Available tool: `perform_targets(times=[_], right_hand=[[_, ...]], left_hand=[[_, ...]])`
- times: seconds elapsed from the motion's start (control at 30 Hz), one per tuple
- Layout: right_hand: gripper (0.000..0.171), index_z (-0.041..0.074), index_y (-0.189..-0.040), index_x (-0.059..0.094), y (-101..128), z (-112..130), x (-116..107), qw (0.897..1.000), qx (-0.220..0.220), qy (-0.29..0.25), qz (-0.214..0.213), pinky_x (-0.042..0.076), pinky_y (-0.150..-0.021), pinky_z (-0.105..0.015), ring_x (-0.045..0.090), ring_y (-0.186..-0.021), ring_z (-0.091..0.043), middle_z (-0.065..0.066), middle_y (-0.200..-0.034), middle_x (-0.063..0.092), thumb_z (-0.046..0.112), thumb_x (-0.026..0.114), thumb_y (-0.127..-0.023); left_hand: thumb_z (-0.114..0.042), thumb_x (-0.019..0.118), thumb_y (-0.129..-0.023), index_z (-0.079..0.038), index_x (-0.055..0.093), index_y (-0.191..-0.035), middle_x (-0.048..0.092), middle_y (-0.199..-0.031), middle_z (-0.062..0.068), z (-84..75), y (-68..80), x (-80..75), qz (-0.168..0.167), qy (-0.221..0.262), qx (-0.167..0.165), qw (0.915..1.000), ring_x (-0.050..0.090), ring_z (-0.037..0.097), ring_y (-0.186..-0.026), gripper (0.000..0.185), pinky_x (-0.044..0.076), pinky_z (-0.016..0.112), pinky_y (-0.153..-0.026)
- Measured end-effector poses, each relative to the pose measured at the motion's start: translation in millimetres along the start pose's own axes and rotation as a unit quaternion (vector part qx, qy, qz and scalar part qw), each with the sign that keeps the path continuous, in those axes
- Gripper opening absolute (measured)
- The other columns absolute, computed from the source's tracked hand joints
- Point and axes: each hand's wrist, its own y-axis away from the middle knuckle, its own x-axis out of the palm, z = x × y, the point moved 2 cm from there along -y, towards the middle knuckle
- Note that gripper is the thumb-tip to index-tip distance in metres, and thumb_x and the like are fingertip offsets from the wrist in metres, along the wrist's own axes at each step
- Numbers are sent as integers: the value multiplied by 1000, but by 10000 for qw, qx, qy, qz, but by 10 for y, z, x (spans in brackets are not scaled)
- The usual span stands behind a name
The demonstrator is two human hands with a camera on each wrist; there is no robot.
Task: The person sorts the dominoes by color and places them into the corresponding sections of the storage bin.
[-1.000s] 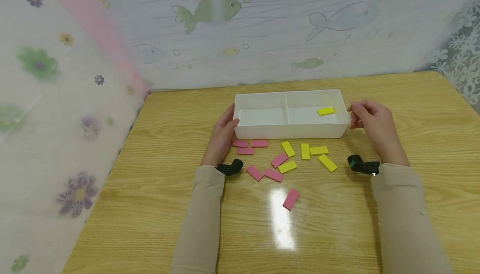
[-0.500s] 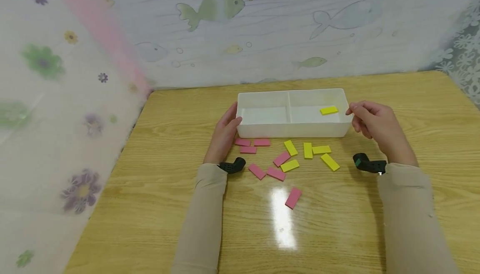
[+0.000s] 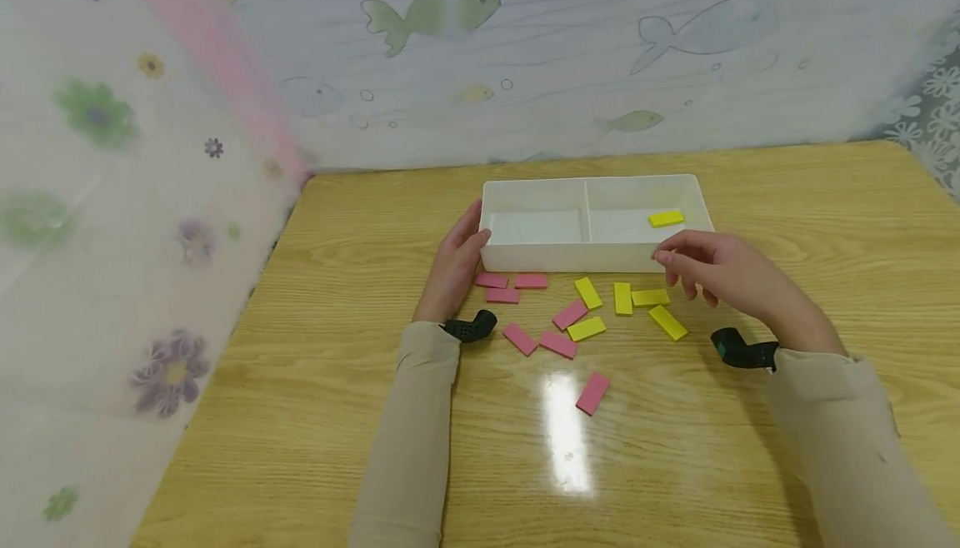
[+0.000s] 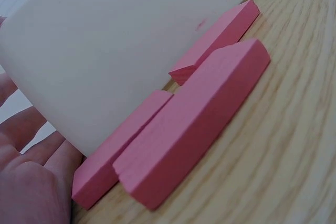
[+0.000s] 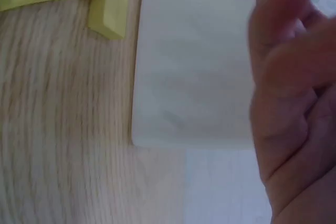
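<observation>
A long white two-compartment box (image 3: 555, 258) stands on the table. A yellow block (image 3: 666, 219) lies in its right compartment. My left hand (image 3: 452, 269) holds the box's left end, thumb at the front corner and fingers along the end wall. In the left wrist view, pink blocks (image 4: 194, 124) lie beside the box wall. My right hand (image 3: 723, 269) is over the front right corner of the box, its fingers loosely bent with nothing between them. Below and left of it, several yellow blocks (image 3: 667, 323) lie flat on the table.
More pink blocks (image 3: 558, 345) are scattered in front of the box, with a lone pink block (image 3: 593, 393) nearer me. The wooden table (image 3: 315, 348) meets a fish-patterned curtain (image 3: 420, 98) at the back and a flowered sheet (image 3: 142, 265) on the left.
My right hand has left the box's right end and moved left and nearer me, over its front corner. The left hand stays on the box. The whole view has shifted slightly.
</observation>
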Motion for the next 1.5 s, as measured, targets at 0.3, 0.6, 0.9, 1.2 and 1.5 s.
perform_targets(times=[0.3, 0.6, 0.9, 1.2, 1.5], right_hand=[[40, 10, -110, 53, 12, -67, 92, 9959, -27, 381, 824, 48, -57, -34, 56, -69, -21, -8, -84, 59, 43, 51, -88], [46, 7, -111, 53, 26, -130, 138, 9906, 279, 601, 1200, 47, -59, -32, 55, -64, -19, -6, -77, 58, 44, 56, -85], [44, 10, -113, 52, -41, -144, 243, 9888, 36, 741, 1295, 47, -58, -30, 56, -63, -16, -3, -81, 56, 35, 65, -80], [52, 12, -114, 46, -102, -113, 344, 9849, -37, 1128, 1312, 42, -56, -30, 48, -62, -16, -3, -77, 51, 35, 70, -75], [48, 11, -114, 44, -92, -67, 357, 9819, -2, 1389, 1291, 40, -56, -29, 47, -65, -16, -3, -78, 51, 27, 70, -77]], left_hand=[[-14, 45, -93, -20, 29, -140, 23, -146, 0, 0, 31, 4, 50, 195, -31, 9998, 19, 17, -133, 49, 25, 30, -102], [-16, 46, -93, -17, 28, -140, 22, -146, 1, -3, 12, 25, 86, 40, 33, 9999, 19, 17, -133, 50, 25, 30, -102], [-14, 43, -94, -18, 30, -140, 24, -145, 1, -39, 8, 26, -16, -52, -103, 9999, 21, 17, -132, 48, 26, 30, -101], [-15, 44, -94, -12, 26, -141, 23, -146, 2, -43, 9, 20, -10, -121, -67, 9999, 20, 18, -132, 51, 26, 31, -102], [-13, 43, -93, -13, 27, -141, 23, -145, 3, -15, 0, 28, 3, 54, -68, 10000, 21, 18, -132, 50, 25, 34, -102]])
